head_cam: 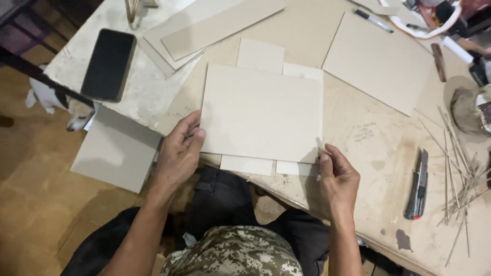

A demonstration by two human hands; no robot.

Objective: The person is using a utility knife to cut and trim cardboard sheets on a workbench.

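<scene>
Cardboard sheet [262, 112] lies on the smaller pieces at the worktop's [378, 148] near edge; my left hand [179, 153] pinches its left edge, right hand [335, 176] its near-right corner. I judge I'm squaring the stack; next, align edges.

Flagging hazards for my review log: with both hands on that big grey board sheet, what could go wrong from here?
1. The top sheet lies on smaller loose pieces; with only an edge grip from the left hand and right hand, the stack may slip out of line.
2. The utility knife lies near the right hand; a sideways reach might brush it.
3. The phone sits near the table edge and could get nudged off.
</scene>
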